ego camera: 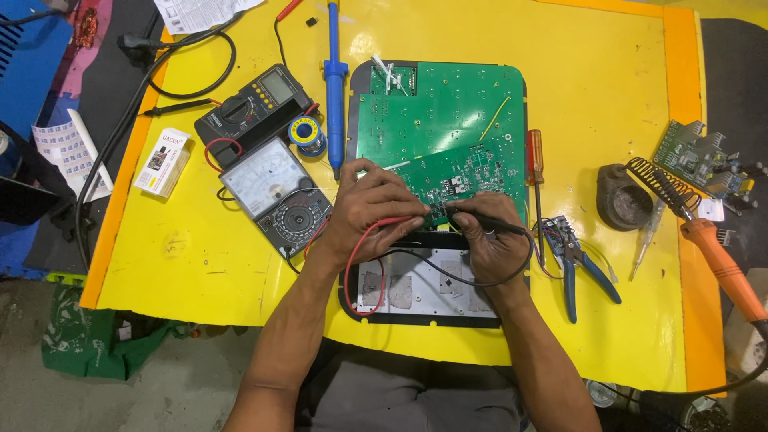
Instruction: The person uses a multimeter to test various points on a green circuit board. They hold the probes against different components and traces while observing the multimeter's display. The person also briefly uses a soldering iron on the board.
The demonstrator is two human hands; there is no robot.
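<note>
My left hand (370, 210) grips a red test probe (400, 222), its red lead looping down toward my wrist. My right hand (490, 236) pinches a black test probe (472, 218) with a black lead curling below it. Both probe tips touch the lower edge of a small green circuit board (464, 174), which lies tilted over a larger green board (440, 104) in a black tray (416, 312). An analog meter (276, 196) sits just left of my left hand.
A digital multimeter (254, 108), a solder spool (306, 132) and a blue desoldering pump (334, 88) lie at upper left. Right of the boards are a red screwdriver (534, 160), blue pliers (576, 268), a soldering iron stand (628, 196), an orange iron (720, 264) and another board (700, 160).
</note>
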